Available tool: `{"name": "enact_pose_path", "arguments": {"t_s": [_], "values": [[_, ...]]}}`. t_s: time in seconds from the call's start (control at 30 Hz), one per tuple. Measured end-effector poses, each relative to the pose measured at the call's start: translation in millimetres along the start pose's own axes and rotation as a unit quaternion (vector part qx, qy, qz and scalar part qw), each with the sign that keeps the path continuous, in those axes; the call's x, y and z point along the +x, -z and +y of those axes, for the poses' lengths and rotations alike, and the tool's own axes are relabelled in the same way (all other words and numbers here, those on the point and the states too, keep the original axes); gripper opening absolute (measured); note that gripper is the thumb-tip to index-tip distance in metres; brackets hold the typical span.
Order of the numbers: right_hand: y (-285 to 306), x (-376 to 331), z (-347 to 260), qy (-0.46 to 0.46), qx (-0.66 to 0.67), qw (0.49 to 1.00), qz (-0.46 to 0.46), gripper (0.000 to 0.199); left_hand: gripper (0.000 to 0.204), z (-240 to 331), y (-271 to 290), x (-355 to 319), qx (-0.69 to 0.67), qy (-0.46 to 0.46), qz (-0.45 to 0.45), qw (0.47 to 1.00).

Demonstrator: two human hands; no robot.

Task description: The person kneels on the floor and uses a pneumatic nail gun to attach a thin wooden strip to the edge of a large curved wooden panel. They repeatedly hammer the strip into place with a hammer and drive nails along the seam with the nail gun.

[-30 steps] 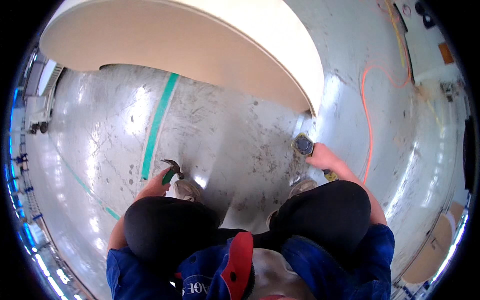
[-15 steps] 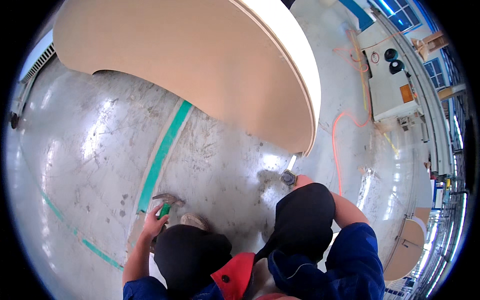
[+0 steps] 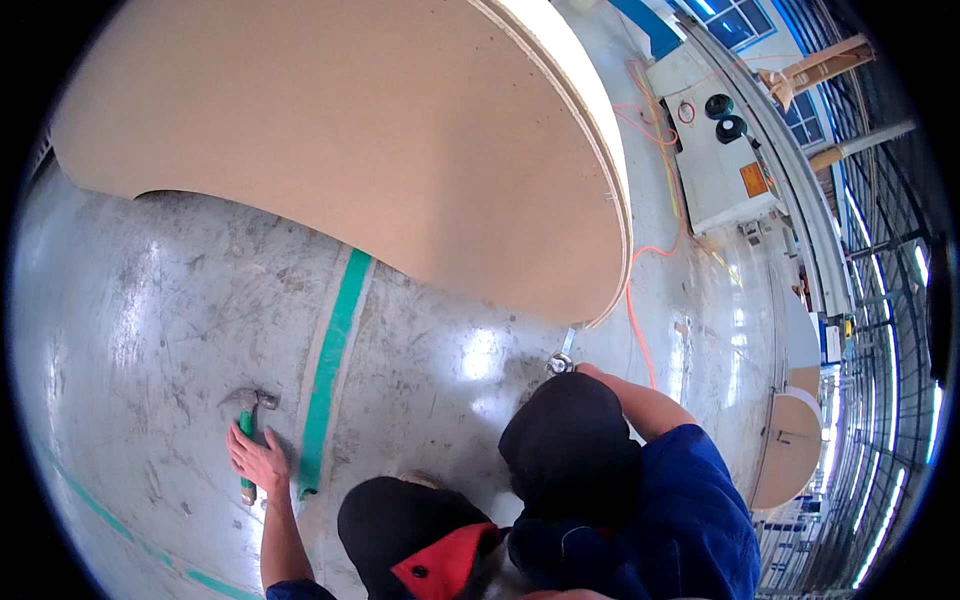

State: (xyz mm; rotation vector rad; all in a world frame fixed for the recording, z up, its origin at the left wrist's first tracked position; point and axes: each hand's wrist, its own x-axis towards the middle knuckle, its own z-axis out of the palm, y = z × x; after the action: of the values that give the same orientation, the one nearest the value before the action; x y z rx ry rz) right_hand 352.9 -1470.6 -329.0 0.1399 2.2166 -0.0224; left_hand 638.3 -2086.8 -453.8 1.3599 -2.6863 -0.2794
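My left hand (image 3: 258, 460) lies low on the grey concrete floor, fingers wrapped over the green handle of a claw hammer (image 3: 247, 415) whose steel head points away from me. My right hand (image 3: 590, 372) reaches out past my dark-trousered knee (image 3: 570, 440) and is mostly hidden by it. It grips a small shiny metal fitting (image 3: 562, 356) right under the near rim of a large round tan wooden board (image 3: 350, 150), which is raised above the floor.
A green tape stripe (image 3: 335, 340) runs along the floor between my hands. An orange cable (image 3: 640, 290) snakes behind the board toward a white machine cabinet (image 3: 715, 160). Another round board (image 3: 785, 450) leans at the right, near windows.
The view has swung upward, showing more of the board. My left hand has brought the hammer down and out to the left on the floor. My right hand stays at the board's rim.
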Motion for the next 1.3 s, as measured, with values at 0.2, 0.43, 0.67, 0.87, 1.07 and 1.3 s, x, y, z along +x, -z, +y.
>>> {"name": "enact_pose_path", "arguments": {"t_s": [0.2,0.43,0.67,0.87,1.07,1.3], "values": [[-7.5,-25.1,-21.5,0.001,0.038,0.999,0.007,0.034,0.092,-9.6,7.3,6.0,-0.033,-0.026,-0.067,0.997],[-21.7,-36.0,-34.8,0.005,0.08,0.997,0.005,0.033,0.113,-9.5,8.8,15.3,-0.065,0.048,-0.144,0.986],[-41.1,-37.0,-44.8,0.005,0.135,0.991,0.006,0.033,0.126,9.3,-6.1,40.6,-0.007,0.116,-0.101,0.988],[-36.3,-64.4,-71.1,0.034,0.249,0.968,0.022,0.035,0.128,5.5,-9.9,43.1,-0.011,0.123,-0.117,0.985],[84.7,-197.7,-96.9,0.154,0.383,0.898,0.154,0.037,0.13,5.3,3.4,48.9,-0.02,0.125,-0.188,0.974],[265.2,-404.4,-153.0,0.223,0.366,0.837,0.341,0.04,0.137,9.5,3.6,53.0,-0.007,0.142,-0.214,0.966]]}}
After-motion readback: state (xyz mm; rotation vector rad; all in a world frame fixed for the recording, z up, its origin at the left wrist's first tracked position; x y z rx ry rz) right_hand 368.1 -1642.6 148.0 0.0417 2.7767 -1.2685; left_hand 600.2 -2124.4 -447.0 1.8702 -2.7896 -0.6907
